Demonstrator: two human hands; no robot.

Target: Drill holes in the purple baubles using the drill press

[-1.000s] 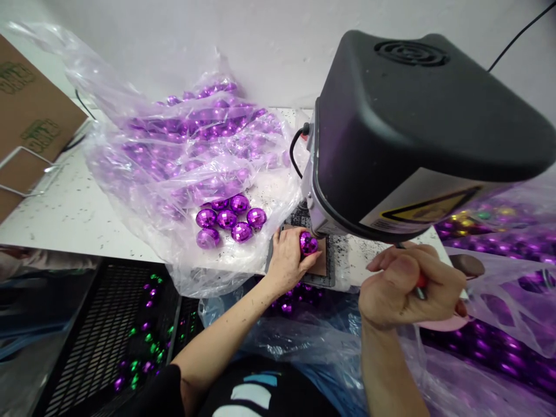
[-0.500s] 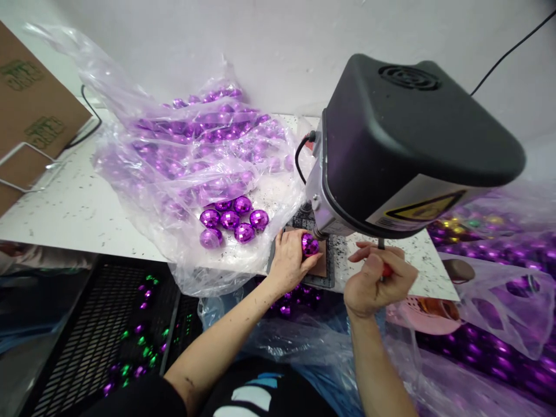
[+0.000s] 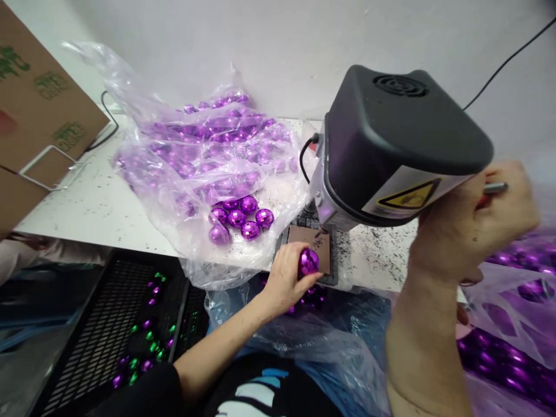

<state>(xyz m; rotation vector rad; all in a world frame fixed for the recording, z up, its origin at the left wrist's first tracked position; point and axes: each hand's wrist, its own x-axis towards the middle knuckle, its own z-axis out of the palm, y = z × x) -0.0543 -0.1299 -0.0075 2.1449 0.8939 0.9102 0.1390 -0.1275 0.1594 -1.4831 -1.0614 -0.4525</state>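
My left hand [image 3: 287, 277] has its fingers closed around a shiny purple faceted ball [image 3: 309, 262], just in front of the bench drill. The ball is over the near part of a brown board [image 3: 299, 234] on the drill's base, which has dark shavings on it. At the right of the black motor housing [image 3: 403, 133], my right hand [image 3: 478, 217] is wrapped round the drill's lever [image 3: 496, 187], a metal rod with a bit of red showing between the fingers. Part of the right hand is blurred.
A clear plastic bag [image 3: 152, 197] of purple balls spreads over the white table [image 3: 93, 214], several balls loose at its mouth. A cardboard box [image 3: 47, 110] stands at left. Below is a black crate [image 3: 93, 330] with purple and green pieces. More purple balls [image 3: 499, 359] lie at right.
My right hand has swung up and to the right with the lever. My left hand has drawn the ball toward me, away from the drill's tip.
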